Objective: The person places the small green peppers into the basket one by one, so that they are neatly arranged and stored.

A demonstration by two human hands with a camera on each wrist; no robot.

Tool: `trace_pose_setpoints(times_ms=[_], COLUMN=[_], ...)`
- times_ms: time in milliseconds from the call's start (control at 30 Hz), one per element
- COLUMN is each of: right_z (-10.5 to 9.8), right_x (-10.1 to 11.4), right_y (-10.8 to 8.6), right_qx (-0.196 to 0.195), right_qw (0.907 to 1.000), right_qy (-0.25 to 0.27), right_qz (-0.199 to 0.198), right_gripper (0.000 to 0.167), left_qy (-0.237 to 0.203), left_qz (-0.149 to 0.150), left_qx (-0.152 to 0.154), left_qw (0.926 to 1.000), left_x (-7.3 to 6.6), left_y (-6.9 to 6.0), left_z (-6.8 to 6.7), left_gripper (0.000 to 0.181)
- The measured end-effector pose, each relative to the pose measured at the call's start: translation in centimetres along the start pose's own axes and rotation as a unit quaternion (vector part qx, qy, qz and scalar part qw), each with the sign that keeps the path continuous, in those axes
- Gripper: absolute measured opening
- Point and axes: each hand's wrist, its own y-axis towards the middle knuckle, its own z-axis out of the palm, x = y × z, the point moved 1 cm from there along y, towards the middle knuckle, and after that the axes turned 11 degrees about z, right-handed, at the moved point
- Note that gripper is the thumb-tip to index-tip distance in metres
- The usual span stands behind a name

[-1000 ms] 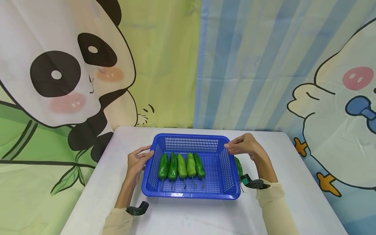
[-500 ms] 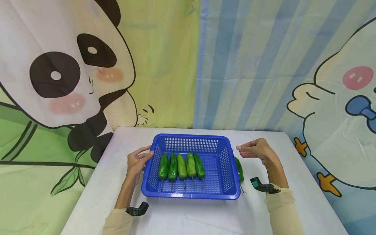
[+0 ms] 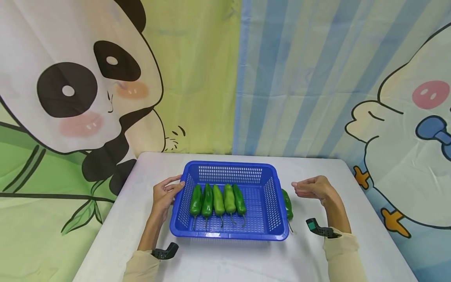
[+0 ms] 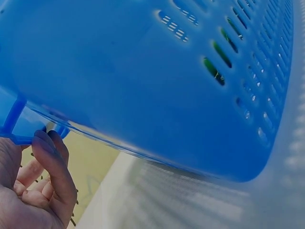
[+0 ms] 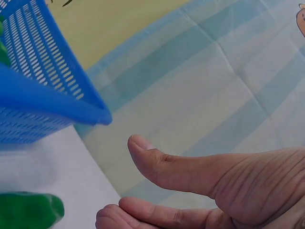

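Observation:
A blue plastic basket with slotted sides stands on the white table. Inside it, to the left, several green peppers lie side by side with their stems toward the person. My left hand pinches the basket's left rim between thumb and fingers; the left wrist view shows the fingertips of this hand at the rim's underside. Beyond the right side, my right hand hovers apart from the basket, thumb and fingers extended, holding nothing. Another green pepper lies on the table between that hand and the basket, partly hidden by the rim.
The white table reaches back to a hanging cloth printed with cartoon animals and stripes. A black wrist-worn device sits on the left forearm, and a similar wrist device on the right.
My right hand has come away from the basket's right rim, moving right and toward the person. The left hand and the basket have stayed in place.

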Motion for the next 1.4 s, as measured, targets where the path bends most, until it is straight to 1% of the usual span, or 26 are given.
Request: trace_pose_setpoints(times_ms=[233, 367, 467, 600, 700, 867, 967, 1167, 1233, 1400], right_z=[0.0, 0.2, 0.5, 1.0, 1.4, 2.3, 2.8, 4.1, 4.5, 5.4], right_x=[-1.9, -2.8, -3.4, -4.1, -4.5, -4.9, -5.0, -4.7, -4.7, -4.5], right_y=[1.4, 2.0, 2.4, 2.8, 3.0, 3.2, 3.2, 3.0, 3.0, 2.8], right_qx=[-0.021, -0.025, -0.025, -0.030, -0.034, -0.041, -0.044, -0.075, -0.088, -0.107], right_qw=[0.9992, 0.9984, 0.9983, 0.9980, 0.9975, 0.9965, 0.9967, 0.9936, 0.9919, 0.9913], right_qy=[0.009, 0.016, 0.021, 0.016, 0.002, -0.018, -0.027, -0.041, -0.049, -0.049], right_qz=[0.033, 0.047, 0.049, 0.053, 0.061, 0.071, 0.063, 0.074, 0.077, 0.059], right_gripper=[0.061, 0.056, 0.053, 0.052, 0.054, 0.055, 0.054, 0.053, 0.050, 0.039], left_qy=[-0.004, -0.004, -0.002, -0.005, -0.007, -0.003, -0.002, -0.005, -0.005, -0.001], left_qz=[0.002, 0.005, 0.002, -0.002, 0.000, 0.003, 0.003, 0.003, 0.003, 0.005], left_qx=[0.001, 0.002, 0.001, -0.001, -0.001, 0.001, 0.002, 0.001, 0.001, -0.001], left_qw=[1.0000, 1.0000, 1.0000, 1.0000, 1.0000, 1.0000, 1.0000, 1.0000, 1.0000, 1.0000], left_x=[0.0, 0.0, -0.1, -0.2, -0.1, -0.1, -0.1, -0.1, 0.0, 0.0], left_y=[0.0, -0.1, 0.0, 0.0, 0.0, 0.0, 0.0, -0.1, -0.1, 0.0], left_z=[0.0, 0.0, 0.0, 0.1, 0.1, 0.1, 0.1, 0.1, 0.1, 0.1], left_gripper=[0.050, 0.049, 0.050, 0.051, 0.050, 0.049, 0.050, 0.050, 0.050, 0.049])
